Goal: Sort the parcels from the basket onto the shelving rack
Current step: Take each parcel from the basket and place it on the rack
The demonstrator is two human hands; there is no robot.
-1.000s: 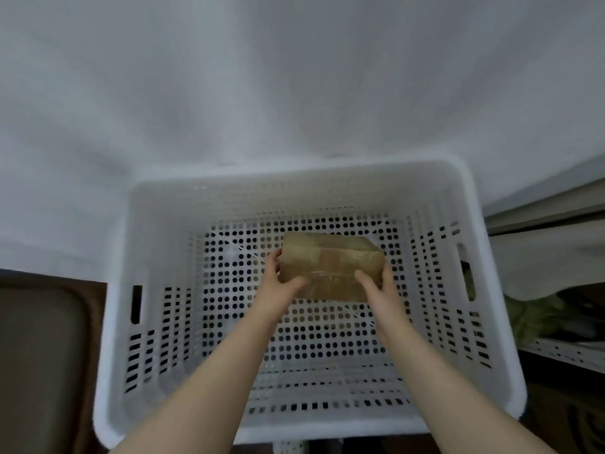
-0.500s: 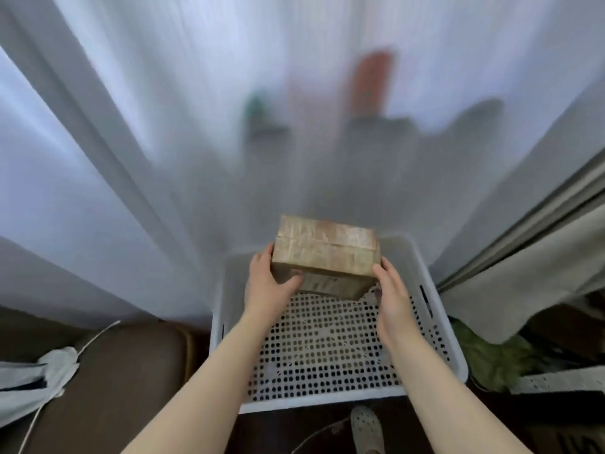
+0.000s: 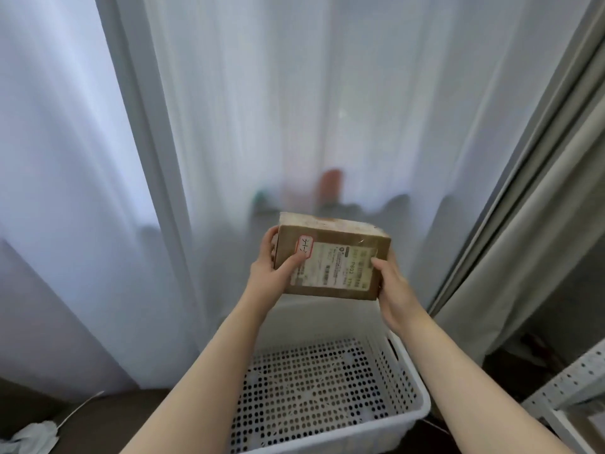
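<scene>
One parcel (image 3: 332, 258) (label (image 3: 332, 269) showing), gripped between fingers (image 3: 268, 240), above basket (image 3: 422, 404)

Label (image 3: 334, 268) print on parcel (image 3: 330, 231) mostly too small to read; my thumb covers part of its left edge. Most fingers of my left hand (image 3: 268, 273) and right hand (image 3: 391, 285) hidden behind parcel. Basket (image 3: 415, 399) cut by bottom edge, left part behind my left forearm (image 3: 212, 371). Reddish shape (image 3: 330, 181) and green shape (image 3: 262, 196) behind sheer curtain (image 3: 262, 109) blurred, perhaps bottles. Rack (image 3: 569, 381) cut by right edge.
</scene>
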